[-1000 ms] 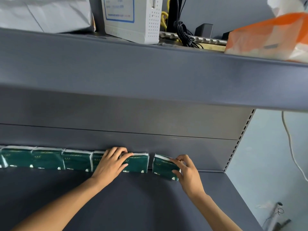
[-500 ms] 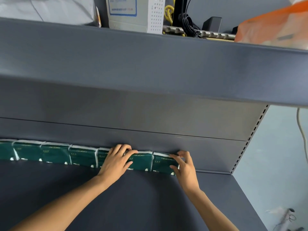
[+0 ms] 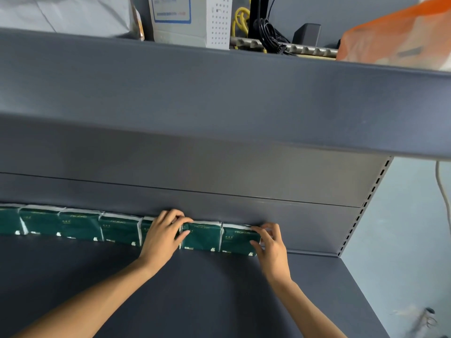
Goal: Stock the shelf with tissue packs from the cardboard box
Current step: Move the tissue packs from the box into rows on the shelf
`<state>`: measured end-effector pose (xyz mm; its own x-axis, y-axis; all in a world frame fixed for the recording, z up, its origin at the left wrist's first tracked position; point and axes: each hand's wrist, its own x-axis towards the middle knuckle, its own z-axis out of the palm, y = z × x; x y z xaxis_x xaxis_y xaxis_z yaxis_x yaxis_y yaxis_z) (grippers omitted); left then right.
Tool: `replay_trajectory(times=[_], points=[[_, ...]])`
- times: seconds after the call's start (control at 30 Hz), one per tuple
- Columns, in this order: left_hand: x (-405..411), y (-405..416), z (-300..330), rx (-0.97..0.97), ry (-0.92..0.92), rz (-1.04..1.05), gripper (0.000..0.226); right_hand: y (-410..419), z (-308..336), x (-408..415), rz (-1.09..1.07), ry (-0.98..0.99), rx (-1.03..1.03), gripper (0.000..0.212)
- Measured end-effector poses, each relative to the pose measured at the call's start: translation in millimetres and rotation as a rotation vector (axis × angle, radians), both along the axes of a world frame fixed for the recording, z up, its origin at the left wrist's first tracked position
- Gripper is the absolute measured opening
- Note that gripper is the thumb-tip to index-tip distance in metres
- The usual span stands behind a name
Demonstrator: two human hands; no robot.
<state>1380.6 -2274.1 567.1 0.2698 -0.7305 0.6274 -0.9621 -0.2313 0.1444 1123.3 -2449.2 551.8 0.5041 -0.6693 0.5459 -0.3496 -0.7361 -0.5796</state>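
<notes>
A row of several dark green tissue packs (image 3: 80,223) stands upright against the back panel of the dark grey shelf (image 3: 207,289). The rightmost pack (image 3: 238,239) sits flush against its neighbour (image 3: 201,236). My right hand (image 3: 272,245) grips the rightmost pack at its right end, fingers over the top and thumb on the front. My left hand (image 3: 162,234) lies flat on a pack further left, covering most of it. The cardboard box is out of view.
The upper shelf (image 3: 219,93) overhangs close above and carries a white box (image 3: 190,18), cables (image 3: 266,32) and an orange tissue pack (image 3: 400,37). The shelf floor ends at the right (image 3: 361,284), beside a pale wall. Bare back panel lies right of the row.
The rightmost pack was tilted and apart from the row; my right hand has pushed it upright and flush against the others. My left hand stayed on its pack.
</notes>
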Motion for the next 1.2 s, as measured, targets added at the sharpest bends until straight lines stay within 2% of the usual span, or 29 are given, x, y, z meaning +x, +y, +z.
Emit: replay_trajectory(times=[0.17,0.33,0.43,0.67,0.93,1.2], points=[[1,3,1,0.047,-0.022,0.010,0.033,-4,1,0,-0.011,0.047,-0.032,0.037],[2,9,6,0.096,0.020,-0.010,0.042,-4,5,-4,-0.057,0.092,-0.243,0.045],[0,15,12,0.153,0.015,-0.020,0.054,0,13,-4,-0.023,0.116,-0.292,0.052],[-13,31,23,0.141,0.006,-0.013,0.061,26,28,2,0.154,0.167,-0.216,0.059],[-20,72,36,0.178,-0.001,0.035,0.070,56,43,17,0.264,0.221,-0.192,0.067],[-12,154,44,0.173,0.049,0.139,0.071,108,61,58,0.426,0.218,-0.200,0.057]])
